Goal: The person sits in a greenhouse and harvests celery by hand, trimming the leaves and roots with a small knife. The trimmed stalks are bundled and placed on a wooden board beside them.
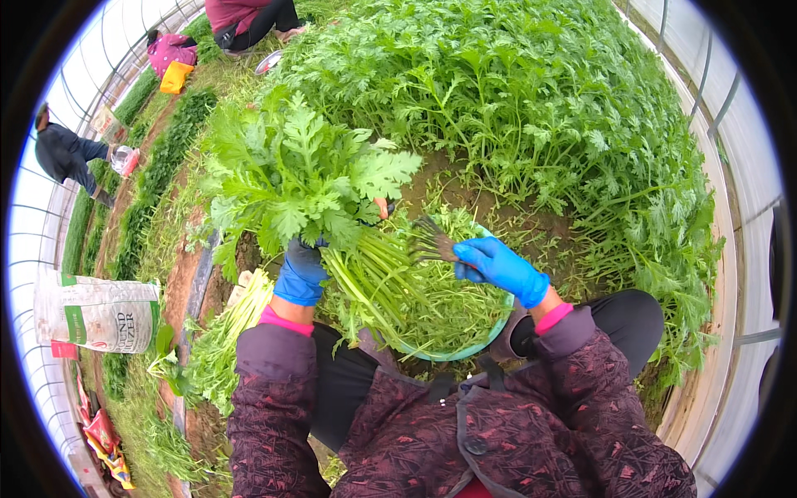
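My left hand [301,272], in a blue glove, grips a large bunch of leafy greens [299,180], likely garland chrysanthemum. The leaves spread up and away, while the pale stems [373,274] slant down to the right over a round teal basin [509,308]. Loose green trimmings [454,311] fill the basin between my feet. My blue-gloved right hand [498,264] holds a small fan-shaped hand rake or brush [436,241] with dark tines, close to the stems. Whether the tines touch the stems I cannot tell. Foliage hides most of my left fingers.
Dense growing greens [498,93] stand ahead and right, beside the plastic greenhouse wall [747,168]. A pile of cut greens [233,342] lies left of my leg. Farther left are a white printed sack [99,311] and a standing person [68,149]. Two people crouch at the upper left.
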